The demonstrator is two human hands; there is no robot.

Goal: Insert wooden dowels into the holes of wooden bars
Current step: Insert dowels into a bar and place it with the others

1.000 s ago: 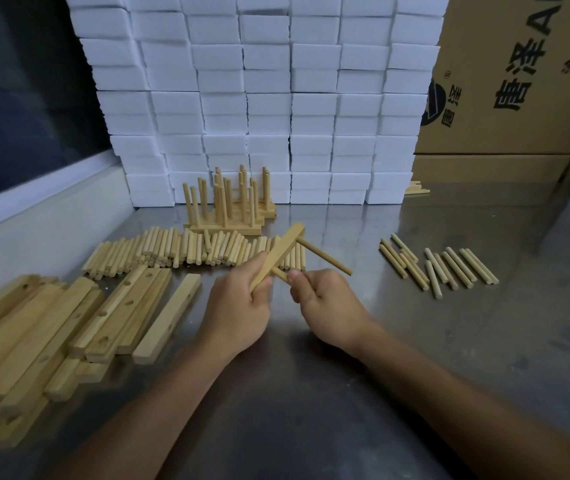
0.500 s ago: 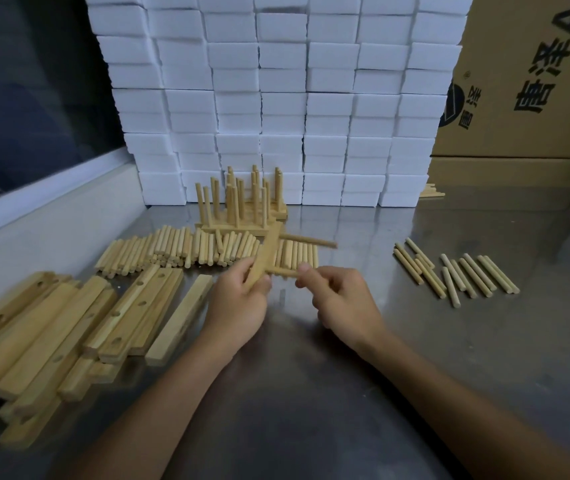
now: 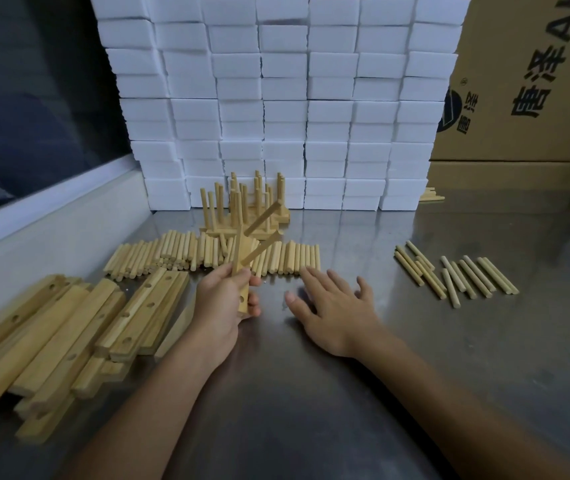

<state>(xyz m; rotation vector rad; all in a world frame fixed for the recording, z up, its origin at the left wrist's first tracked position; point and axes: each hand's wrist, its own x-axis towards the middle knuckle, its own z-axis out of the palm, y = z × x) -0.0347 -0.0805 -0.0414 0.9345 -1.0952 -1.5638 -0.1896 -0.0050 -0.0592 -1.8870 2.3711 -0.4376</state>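
My left hand [image 3: 223,299] grips a wooden bar [image 3: 239,268] held upright, with two dowels [image 3: 262,249] sticking out of it toward the upper right and an empty hole near its lower end. My right hand [image 3: 337,304] hovers flat over the metal table with fingers spread, holding nothing, just in front of a long row of loose dowels [image 3: 179,252]. A second small group of dowels [image 3: 456,271] lies to the right. Bare bars with holes are piled [image 3: 69,330] at the left. Finished bars with upright dowels [image 3: 242,206] stand at the back.
A wall of stacked white foam blocks [image 3: 276,98] closes the back of the steel table [image 3: 311,393]. Cardboard boxes [image 3: 526,81] stand at the back right. A raised metal ledge [image 3: 51,216] runs along the left side.
My right hand let go of the second dowel, now seated in the bar, and moved away with fingers spread. My left hand turned the bar upright.
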